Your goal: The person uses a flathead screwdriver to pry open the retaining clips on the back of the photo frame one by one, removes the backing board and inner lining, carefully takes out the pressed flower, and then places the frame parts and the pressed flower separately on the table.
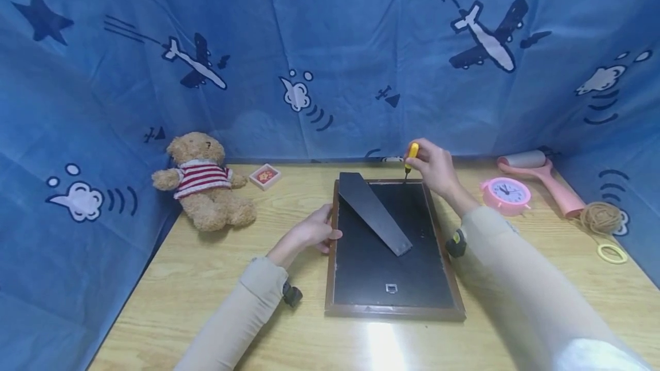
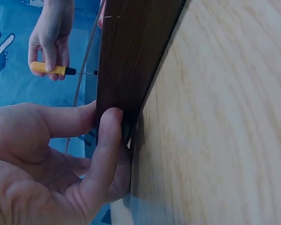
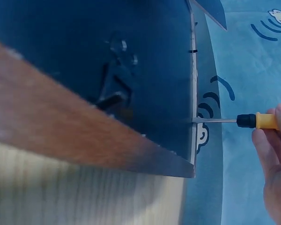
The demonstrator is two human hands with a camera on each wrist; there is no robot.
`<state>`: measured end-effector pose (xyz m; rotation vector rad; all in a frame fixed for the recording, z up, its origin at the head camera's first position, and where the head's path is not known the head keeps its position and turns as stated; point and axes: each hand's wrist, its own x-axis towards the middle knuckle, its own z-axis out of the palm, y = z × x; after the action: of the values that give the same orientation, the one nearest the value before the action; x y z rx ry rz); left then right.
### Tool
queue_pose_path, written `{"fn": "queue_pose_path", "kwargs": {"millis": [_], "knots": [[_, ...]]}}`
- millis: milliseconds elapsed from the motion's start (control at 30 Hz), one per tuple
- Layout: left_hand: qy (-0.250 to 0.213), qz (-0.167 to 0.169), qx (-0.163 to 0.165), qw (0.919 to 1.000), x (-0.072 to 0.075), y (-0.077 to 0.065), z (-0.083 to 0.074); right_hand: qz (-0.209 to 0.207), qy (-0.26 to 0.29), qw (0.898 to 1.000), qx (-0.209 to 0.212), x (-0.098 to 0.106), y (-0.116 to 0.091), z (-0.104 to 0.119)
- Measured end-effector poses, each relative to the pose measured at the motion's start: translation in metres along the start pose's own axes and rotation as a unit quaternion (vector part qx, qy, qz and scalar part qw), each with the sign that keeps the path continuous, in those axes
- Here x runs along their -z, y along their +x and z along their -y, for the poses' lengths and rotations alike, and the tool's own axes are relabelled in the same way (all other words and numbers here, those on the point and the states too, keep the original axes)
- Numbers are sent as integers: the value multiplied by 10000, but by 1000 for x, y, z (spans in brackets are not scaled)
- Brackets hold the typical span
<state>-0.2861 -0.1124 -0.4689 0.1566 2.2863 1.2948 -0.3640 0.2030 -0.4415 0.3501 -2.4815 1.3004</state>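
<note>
A picture frame point(image 1: 330, 296) lies face down on the table, its black backing point(image 1: 371, 279) up and a hinged stand point(image 1: 373, 210) slanting across it. My left hand point(image 1: 314, 231) grips the left side of the frame. In the left wrist view, the thumb and fingers of my left hand point(image 2: 84, 159) close about the frame's brown edge point(image 2: 131, 51). My right hand point(image 1: 435, 168) holds a yellow-handled screwdriver point(image 1: 412, 154) upright at the frame's far edge. In the right wrist view, the tip of the screwdriver point(image 3: 246, 121) meets the seam between backing and rim.
A teddy bear point(image 1: 206, 182) in a striped shirt and a small card box point(image 1: 265, 176) are at the back left. To the right are a pink alarm clock point(image 1: 506, 194), a lint roller point(image 1: 552, 182), a ball of twine point(image 1: 602, 217) and a yellow ring point(image 1: 612, 254). A blue curtain point(image 1: 330, 27) rises behind the table.
</note>
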Motion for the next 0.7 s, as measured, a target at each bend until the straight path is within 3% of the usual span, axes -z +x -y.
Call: {"fn": "queue_pose_path", "kwargs": {"millis": [267, 700], "knots": [[11, -20, 12, 10000, 0, 0, 0, 335, -31, 9992, -196, 0, 11, 5], [87, -70, 25, 9999, 1, -1, 0, 347, 17, 9984, -455, -4, 22, 4]]}}
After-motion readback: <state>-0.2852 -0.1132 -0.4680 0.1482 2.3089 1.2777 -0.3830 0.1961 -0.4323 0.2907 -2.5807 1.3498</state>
